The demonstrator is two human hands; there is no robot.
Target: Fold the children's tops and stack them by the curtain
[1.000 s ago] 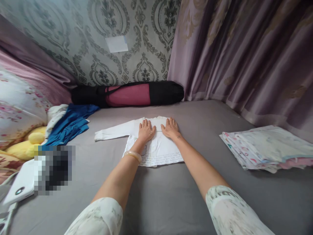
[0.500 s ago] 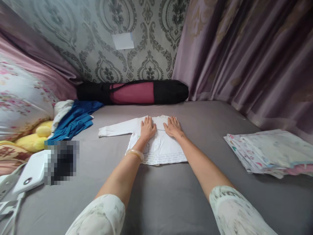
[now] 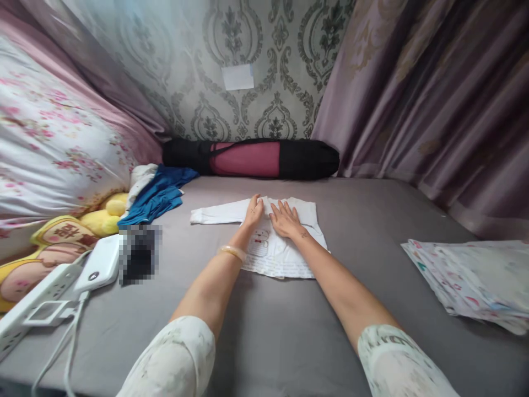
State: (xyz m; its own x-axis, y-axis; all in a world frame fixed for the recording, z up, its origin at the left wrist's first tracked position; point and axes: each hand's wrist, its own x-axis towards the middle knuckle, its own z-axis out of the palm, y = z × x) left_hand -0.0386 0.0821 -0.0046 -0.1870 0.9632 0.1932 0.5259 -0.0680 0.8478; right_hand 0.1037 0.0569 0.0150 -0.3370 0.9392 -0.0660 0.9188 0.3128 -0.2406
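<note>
White shirt lies under left hand and right hand, fingers unclenched, before a bag, contents hidden

My L arm & R arm reach fwd. L hand tips on edge. R hand is palm-down w/ fingers spread.

L hand is resting on white shirt, spread R hand lying just beside it; one sleeve is sticking out L. Shirt's lying on grey sheet. Clothes pile is sitting far R; blue cloth, white gadget & pwr strip are lying L. Blk/red bag is lying by wall.
</note>
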